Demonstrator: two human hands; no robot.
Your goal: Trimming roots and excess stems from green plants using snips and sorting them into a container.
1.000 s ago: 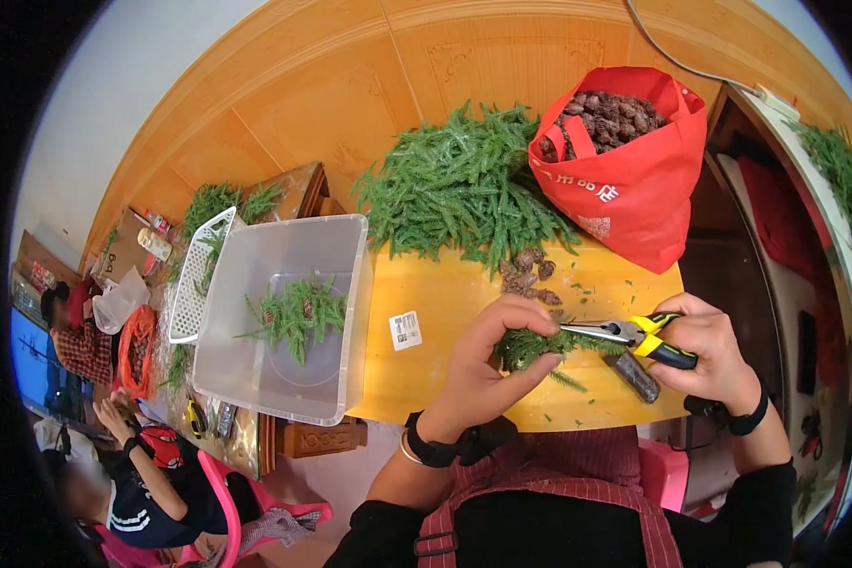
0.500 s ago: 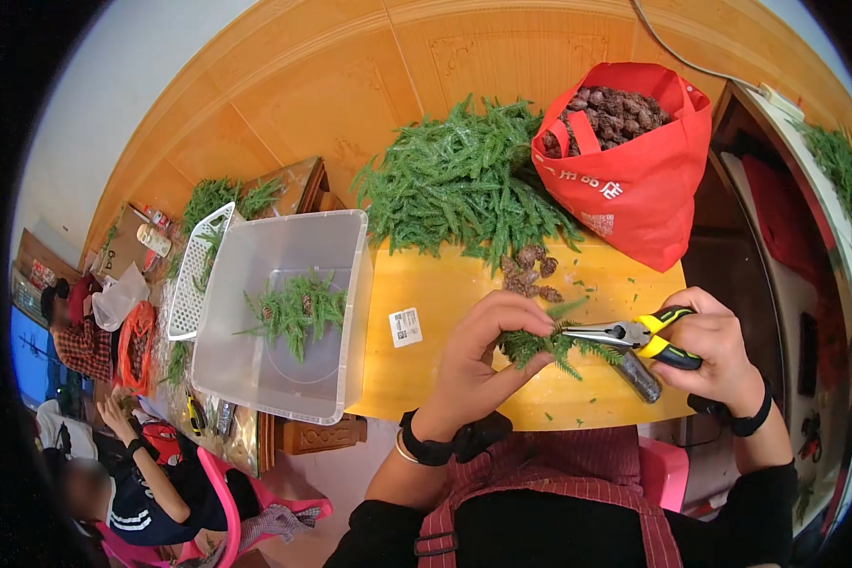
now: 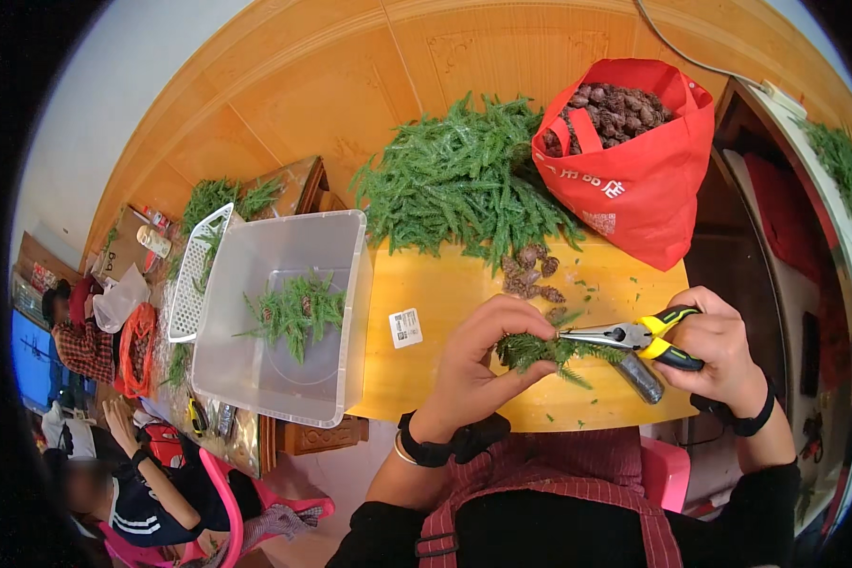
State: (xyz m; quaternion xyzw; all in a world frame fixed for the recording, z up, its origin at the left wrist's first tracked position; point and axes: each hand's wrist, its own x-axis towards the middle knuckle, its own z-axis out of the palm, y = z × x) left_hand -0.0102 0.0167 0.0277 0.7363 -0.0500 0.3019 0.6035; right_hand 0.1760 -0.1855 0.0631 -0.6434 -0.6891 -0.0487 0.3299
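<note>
Between the thumb and fingers of my left hand is a green artificial pine sprig, its needles spreading out to the right. My right hand is wrapped round the yellow and black handles of long-nose pliers. The plier jaws point left and their tips meet the sprig by my left fingertips; what they grip there is too small to tell. Under the pliers lies a dark grey cylindrical bundle. Several brown pine cones rest on the yellow table just beyond my hands.
A heap of green sprigs covers the table's far side, beside a red bag full of pine cones. To the left stands a translucent bin with sprigs inside. A white label lies on the table. Two people sit at the far left.
The sprig has turned slightly in my left hand; a frond that stuck up by the plier tips no longer shows, uncovering a cone behind. The pliers have barely moved.
</note>
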